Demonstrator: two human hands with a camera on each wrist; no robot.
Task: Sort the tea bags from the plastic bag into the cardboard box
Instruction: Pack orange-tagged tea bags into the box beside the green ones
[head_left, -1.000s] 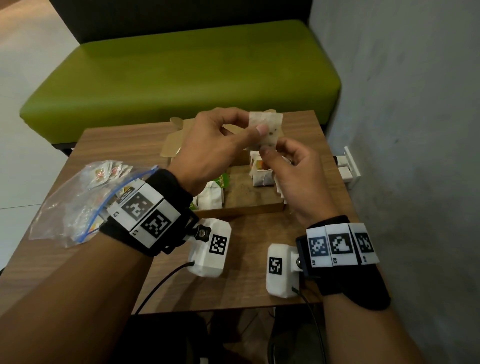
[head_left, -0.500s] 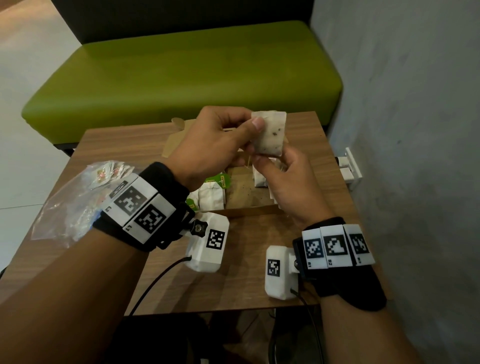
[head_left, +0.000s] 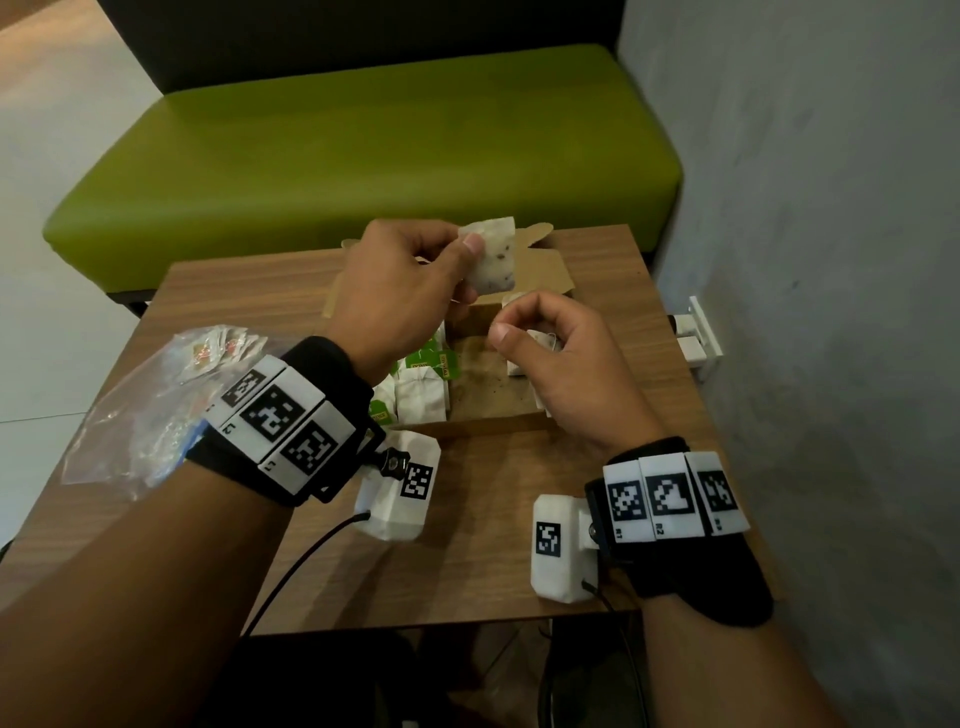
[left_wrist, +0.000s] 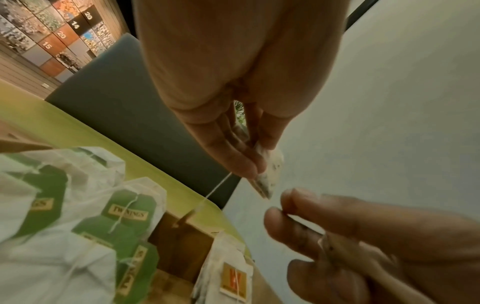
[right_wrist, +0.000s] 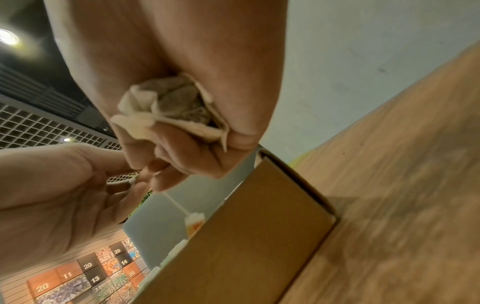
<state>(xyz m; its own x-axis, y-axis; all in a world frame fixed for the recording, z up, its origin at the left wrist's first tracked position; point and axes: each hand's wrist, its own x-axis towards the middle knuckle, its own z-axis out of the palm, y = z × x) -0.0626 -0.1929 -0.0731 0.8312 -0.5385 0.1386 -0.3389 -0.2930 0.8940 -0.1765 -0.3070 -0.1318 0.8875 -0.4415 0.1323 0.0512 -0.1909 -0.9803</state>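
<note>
My left hand (head_left: 465, 244) pinches a white tea bag (head_left: 496, 257) by its upper edge and holds it above the open cardboard box (head_left: 488, 425). In the left wrist view the tea bag (left_wrist: 270, 174) trails a string down to its tag (left_wrist: 187, 218). Just below, over the box's right side, my right hand (head_left: 514, 325) is curled. In the right wrist view its fingers grip a crumpled tea bag (right_wrist: 171, 107). Green-tagged tea bags (head_left: 421, 384) lie in the box's left part and other tea bags (head_left: 519, 366) at its right. The plastic bag (head_left: 171, 405) lies at the table's left.
The box stands on a small wooden table (head_left: 467, 571) against a grey wall (head_left: 805, 260) on the right. A green bench (head_left: 363, 145) runs behind the table. A white socket block (head_left: 696, 338) sits by the table's right edge.
My right hand has let go of the white tea bag's lower edge and dropped towards the box. The left hand keeps the bag raised and has shifted slightly left.
</note>
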